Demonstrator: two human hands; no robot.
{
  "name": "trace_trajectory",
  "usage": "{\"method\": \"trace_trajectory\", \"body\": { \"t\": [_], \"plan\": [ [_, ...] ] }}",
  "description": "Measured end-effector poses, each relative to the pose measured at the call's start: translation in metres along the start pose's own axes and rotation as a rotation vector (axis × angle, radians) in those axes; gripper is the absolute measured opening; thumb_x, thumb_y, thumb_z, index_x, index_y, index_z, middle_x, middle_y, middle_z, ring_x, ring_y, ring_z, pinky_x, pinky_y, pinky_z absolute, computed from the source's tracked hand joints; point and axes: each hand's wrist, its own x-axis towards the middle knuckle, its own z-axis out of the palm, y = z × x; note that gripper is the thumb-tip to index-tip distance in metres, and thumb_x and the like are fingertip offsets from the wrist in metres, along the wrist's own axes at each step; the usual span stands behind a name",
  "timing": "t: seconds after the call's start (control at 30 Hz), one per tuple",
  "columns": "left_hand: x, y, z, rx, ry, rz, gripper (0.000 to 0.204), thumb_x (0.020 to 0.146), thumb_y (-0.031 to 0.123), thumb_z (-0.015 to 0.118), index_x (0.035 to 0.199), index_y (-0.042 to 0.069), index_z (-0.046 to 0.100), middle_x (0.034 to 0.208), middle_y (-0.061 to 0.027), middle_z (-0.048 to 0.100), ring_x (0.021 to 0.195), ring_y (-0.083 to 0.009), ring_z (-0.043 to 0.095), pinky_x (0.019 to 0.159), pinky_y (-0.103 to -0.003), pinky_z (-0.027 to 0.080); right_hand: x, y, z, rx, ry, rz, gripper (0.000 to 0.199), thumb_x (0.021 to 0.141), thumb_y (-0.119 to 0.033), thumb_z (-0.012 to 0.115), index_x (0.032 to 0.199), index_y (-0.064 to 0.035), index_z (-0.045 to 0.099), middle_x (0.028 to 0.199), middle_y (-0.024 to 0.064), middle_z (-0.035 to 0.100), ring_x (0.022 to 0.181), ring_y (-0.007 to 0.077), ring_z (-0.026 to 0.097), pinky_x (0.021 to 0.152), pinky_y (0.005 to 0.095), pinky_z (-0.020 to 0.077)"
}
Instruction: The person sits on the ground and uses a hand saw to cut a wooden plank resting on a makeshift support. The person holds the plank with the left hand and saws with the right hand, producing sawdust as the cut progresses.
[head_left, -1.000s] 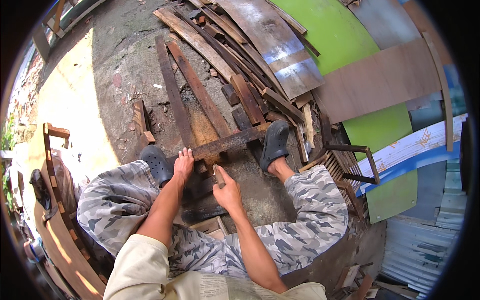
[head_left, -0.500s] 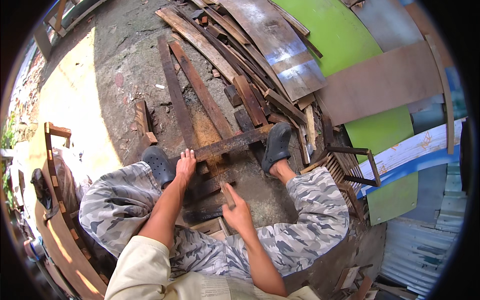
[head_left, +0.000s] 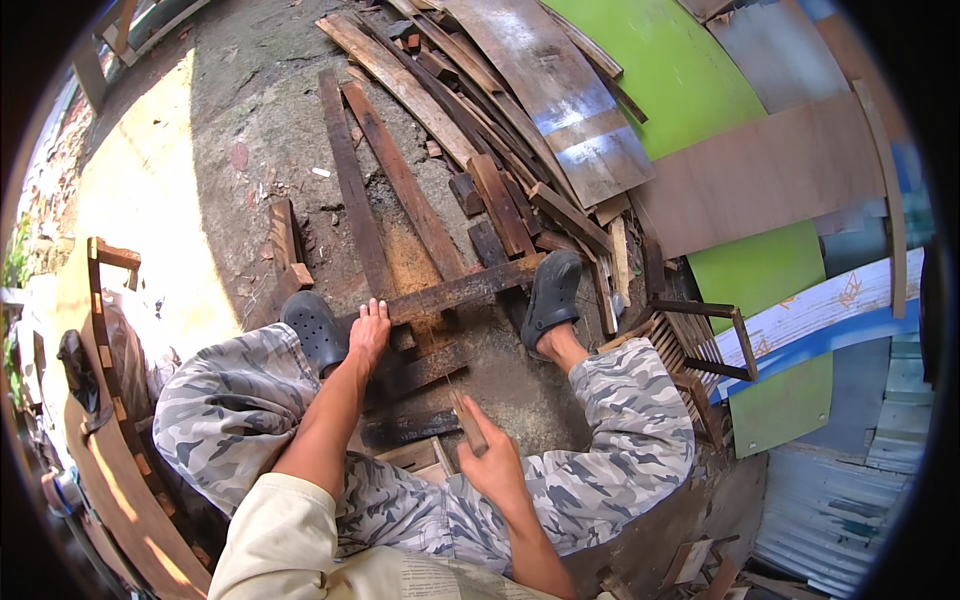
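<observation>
My left hand [head_left: 370, 328] grips a dark wooden beam [head_left: 465, 287] near its left end, fingers over the top. The beam lies crosswise between my feet, across other timber. In my right hand [head_left: 492, 462] is a handsaw [head_left: 470, 425], closed around its wooden handle. The thin blade is seen nearly edge-on, pointing away from me below the beam; whether it touches the wood I cannot tell. Brown sawdust [head_left: 408, 250] covers the ground around the beam. My left shoe [head_left: 314, 328] rests by the beam's left end, my right shoe [head_left: 552, 295] at its right end.
Two long planks [head_left: 405, 180] stretch away beyond the beam. A pile of old timber [head_left: 480, 110] and large sheets [head_left: 770, 165] lie to the right. Next to my right leg stands a slatted wooden frame [head_left: 700, 345]. A curved wooden panel [head_left: 120, 480] is at left.
My right hand and the handsaw have drawn back toward me and slightly right. My left hand stays on the beam.
</observation>
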Motion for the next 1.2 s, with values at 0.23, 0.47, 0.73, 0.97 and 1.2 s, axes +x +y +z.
{"method": "trace_trajectory", "body": {
  "t": [0.23, 0.47, 0.73, 0.97, 1.2],
  "plan": [
    [0.0, 0.003, 0.005, 0.012, 0.018, -0.007, 0.051, 0.099, 0.008, 0.047, 0.147, -0.004, 0.042, 0.153, -0.0267, 0.041, 0.134, -0.043, 0.051, 0.096, -0.045, 0.057, 0.077, -0.022, 0.025, -0.086, -0.023, 0.152, 0.056, 0.085, -0.012, 0.065, 0.14, -0.009, 0.057, 0.124, 0.0285, 0.064, 0.116, 0.0442, 0.062, 0.097, 0.0414, 0.0502],
    [-0.001, 0.006, 0.009, 0.02, 0.01, 0.009, 0.049, 0.099, 0.008, 0.046, 0.146, -0.004, 0.043, 0.152, -0.0274, 0.042, 0.133, -0.0444, 0.052, 0.096, -0.045, 0.057, -0.006, -0.004, -0.016, -0.006, -0.019, 0.038, 0.06, 0.082, -0.005, 0.061, 0.142, -0.0087, 0.056, 0.126, 0.0252, 0.066, 0.12, 0.0374, 0.064, 0.101, 0.0378, 0.049],
    [-0.001, 0.006, 0.0, 0.023, 0.011, 0.046, 0.051, 0.098, 0.008, 0.049, 0.147, -0.005, 0.042, 0.152, -0.0282, 0.042, 0.134, -0.0449, 0.051, 0.097, -0.046, 0.056, 0.094, -0.014, 0.03, -0.128, -0.067, 0.254, 0.061, 0.083, -0.004, 0.062, 0.143, -0.0082, 0.055, 0.127, 0.0262, 0.065, 0.122, 0.0367, 0.063, 0.101, 0.0375, 0.0486],
    [-0.001, -0.001, 0.009, 0.025, 0.01, 0.015, 0.052, 0.098, 0.008, 0.049, 0.148, -0.004, 0.042, 0.152, -0.027, 0.042, 0.134, -0.0437, 0.051, 0.096, -0.045, 0.056, -0.01, -0.023, -0.022, 0.004, -0.002, 0.067, 0.061, 0.084, -0.003, 0.062, 0.144, -0.0082, 0.055, 0.124, 0.0243, 0.068, 0.122, 0.0345, 0.064, 0.099, 0.0368, 0.0492],
    [0.004, 0.004, 0.005, -0.028, 0.041, -0.008, 0.05, 0.098, 0.008, 0.049, 0.146, -0.004, 0.043, 0.151, -0.0254, 0.044, 0.134, -0.0419, 0.051, 0.095, -0.044, 0.057, 0.084, 0.011, 0.042, -0.07, -0.041, 0.149, 0.06, 0.084, -0.01, 0.062, 0.144, -0.0078, 0.053, 0.122, 0.0288, 0.065, 0.115, 0.0444, 0.062, 0.095, 0.0382, 0.0509]
  ]
}}
